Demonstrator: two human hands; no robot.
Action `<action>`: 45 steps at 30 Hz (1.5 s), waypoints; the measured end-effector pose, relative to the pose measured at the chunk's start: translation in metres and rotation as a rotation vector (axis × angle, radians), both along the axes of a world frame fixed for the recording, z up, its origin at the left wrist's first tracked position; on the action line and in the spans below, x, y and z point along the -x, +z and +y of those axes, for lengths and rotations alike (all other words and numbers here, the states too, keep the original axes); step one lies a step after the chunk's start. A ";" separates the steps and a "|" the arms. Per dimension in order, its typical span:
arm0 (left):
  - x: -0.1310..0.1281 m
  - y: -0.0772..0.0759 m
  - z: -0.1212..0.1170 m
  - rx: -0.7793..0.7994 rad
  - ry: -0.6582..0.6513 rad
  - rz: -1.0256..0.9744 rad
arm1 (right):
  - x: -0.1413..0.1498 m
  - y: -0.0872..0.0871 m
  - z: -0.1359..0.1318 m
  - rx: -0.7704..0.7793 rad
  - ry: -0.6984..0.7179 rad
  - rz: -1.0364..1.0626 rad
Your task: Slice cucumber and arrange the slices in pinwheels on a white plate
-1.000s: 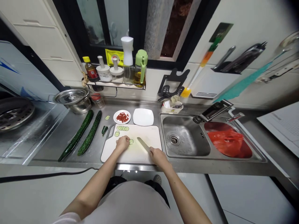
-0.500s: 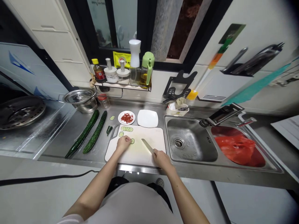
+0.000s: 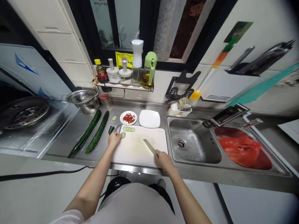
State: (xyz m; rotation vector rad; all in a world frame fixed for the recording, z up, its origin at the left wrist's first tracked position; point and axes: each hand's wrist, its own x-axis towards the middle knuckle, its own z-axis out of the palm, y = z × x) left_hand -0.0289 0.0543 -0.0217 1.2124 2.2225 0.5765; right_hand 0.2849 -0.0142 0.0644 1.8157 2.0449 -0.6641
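Observation:
My left hand point(image 3: 114, 139) is at the left side of the white cutting board point(image 3: 133, 152), its fingertips pinched on a cucumber slice point(image 3: 123, 135) lying by another slice. Just above these, a row of overlapping cucumber slices point(image 3: 128, 129) lies along the board's top edge. My right hand point(image 3: 164, 160) is closed round the handle of a kitchen knife point(image 3: 149, 146), whose blade rests low over the board's right half, pointing up and left. A cut cucumber end point(image 3: 111, 129) lies left of the board, beside my left hand.
Two whole cucumbers point(image 3: 97, 132) lie to the left. Behind the board stand a plate of chopped red pieces point(image 3: 128, 118) and a white square plate point(image 3: 149, 118). A lidded steel pot point(image 3: 84, 99) is back left; the sink point(image 3: 193, 140) is on the right.
My left hand has moved left across the board, and the single slice that was by its fingers is now with the slices at the left. My right hand keeps the knife in nearly the same place.

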 end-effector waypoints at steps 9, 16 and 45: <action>0.000 0.004 0.003 0.067 -0.028 0.089 | -0.003 -0.007 0.001 -0.025 0.010 0.013; -0.003 0.006 0.002 0.055 -0.072 0.157 | 0.000 -0.002 0.002 0.001 0.002 0.002; -0.062 0.012 0.033 -0.078 -0.312 0.280 | -0.002 -0.010 0.002 -0.014 0.018 0.033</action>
